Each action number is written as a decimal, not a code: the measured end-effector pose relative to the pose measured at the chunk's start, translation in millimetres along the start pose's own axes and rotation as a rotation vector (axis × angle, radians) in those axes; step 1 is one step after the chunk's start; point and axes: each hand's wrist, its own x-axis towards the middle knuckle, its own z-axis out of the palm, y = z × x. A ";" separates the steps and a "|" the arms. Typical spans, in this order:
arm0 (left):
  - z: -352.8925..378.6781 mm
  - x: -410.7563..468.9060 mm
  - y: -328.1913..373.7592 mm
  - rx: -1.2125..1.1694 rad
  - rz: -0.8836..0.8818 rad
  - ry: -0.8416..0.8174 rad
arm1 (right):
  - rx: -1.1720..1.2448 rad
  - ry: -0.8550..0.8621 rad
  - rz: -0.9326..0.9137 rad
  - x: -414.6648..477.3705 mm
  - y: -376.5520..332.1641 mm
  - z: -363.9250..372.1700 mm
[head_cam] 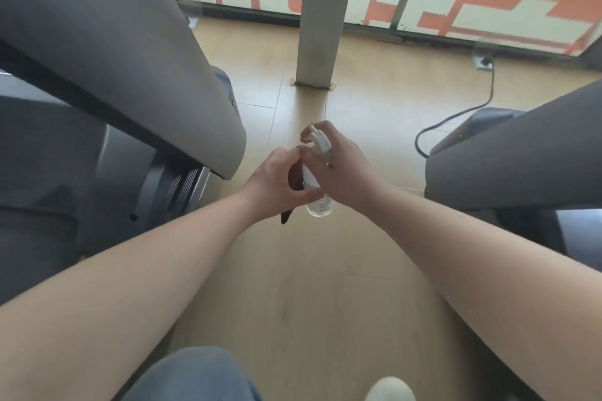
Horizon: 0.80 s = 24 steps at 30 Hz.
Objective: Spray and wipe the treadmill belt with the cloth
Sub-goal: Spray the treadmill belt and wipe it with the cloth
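Right now my right hand point(342, 169) has its fingers wrapped round the spray bottle point(317, 179), 1 finger up at the nozzle, while my left hand point(277, 182) clamps the dark red cloth point(294, 181) against it. Both meet over the floor point(309, 270) between 2 treadmills point(114, 75), probably sorting grips before spraying; I can't see the belt clearly.
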 end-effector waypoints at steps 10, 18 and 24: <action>-56.8 -98.1 -51.0 -0.124 -0.156 0.329 | 0.231 -0.160 -0.123 19.0 -59.8 83.7; -83.7 -208.1 -82.5 -0.202 -0.539 0.704 | 0.175 -0.477 -0.207 -22.8 -103.0 160.5; -120.4 -245.8 -105.9 -0.277 -0.792 0.797 | 0.036 -0.557 -0.237 -17.4 -159.2 200.9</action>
